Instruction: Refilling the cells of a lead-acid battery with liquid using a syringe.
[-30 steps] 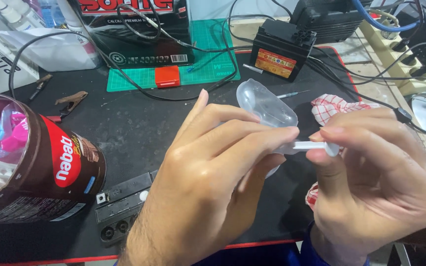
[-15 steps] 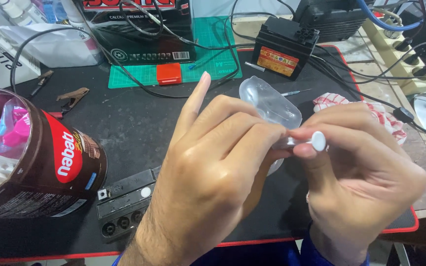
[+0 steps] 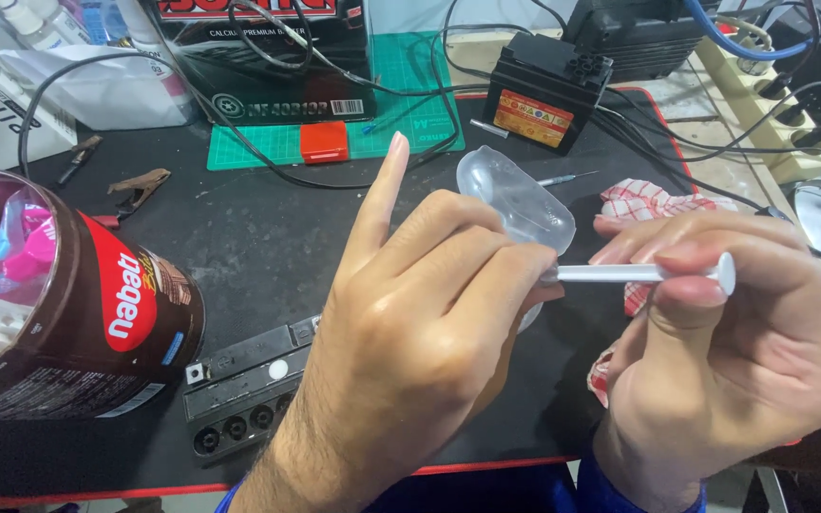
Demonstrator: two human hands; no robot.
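My left hand (image 3: 429,323) is closed around a small clear plastic container (image 3: 515,199), its index finger sticking straight up. My right hand (image 3: 724,361) grips the white plunger rod of a syringe (image 3: 639,274), thumb and fingers pinched just behind the flat end cap. The rod runs level toward the left hand, where its front part is hidden behind my fingers. Both hands hover above a black work mat (image 3: 249,247).
A brown plastic jar (image 3: 97,313) with pink and white wrappers lies at left. A black multi-hole part (image 3: 239,389) sits near the front edge. Behind stand a small black battery (image 3: 545,95), a boxed battery (image 3: 258,57), a green cutting mat (image 3: 401,85), cables, clips and a red-checked cloth (image 3: 648,204).
The plunger rod has come further out to the right, with my right hand drawn away from the left. The left hand has stayed put around the container.
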